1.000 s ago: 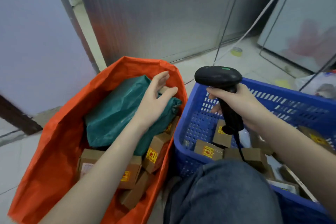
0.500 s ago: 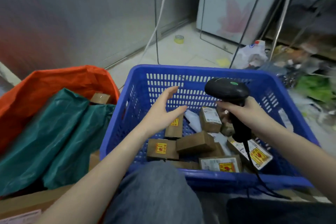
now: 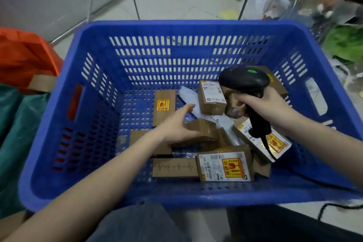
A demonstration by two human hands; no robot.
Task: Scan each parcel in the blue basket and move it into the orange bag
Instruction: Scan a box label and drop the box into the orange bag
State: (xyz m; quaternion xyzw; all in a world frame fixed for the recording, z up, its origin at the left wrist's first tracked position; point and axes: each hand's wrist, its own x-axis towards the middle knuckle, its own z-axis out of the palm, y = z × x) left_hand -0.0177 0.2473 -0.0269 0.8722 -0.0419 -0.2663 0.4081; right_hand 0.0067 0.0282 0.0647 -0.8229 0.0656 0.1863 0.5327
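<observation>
Nearest the viewer, a knee in blue denim (image 3: 137,224) sits below the front rim of a large blue slotted plastic basket (image 3: 188,196). Both bare forearms reach over that rim into it. The left hand (image 3: 176,127) is down among the parcels, thumb raised and fingers closing over a small brown taped cardboard box (image 3: 204,130) that lies just to its right, touching the fingers; whether the grip is complete cannot be told. The box's long side runs roughly left to right, tilted up on other parcels. The right hand (image 3: 263,108) is wrapped tight round the handle of a black handheld barcode scanner (image 3: 243,82), held above and right of that box, head facing away. About ten more brown boxes lie on the basket floor. The orange bag (image 3: 23,55) stands to the left, well apart. Beyond is a pale tiled floor (image 3: 176,3).
</observation>
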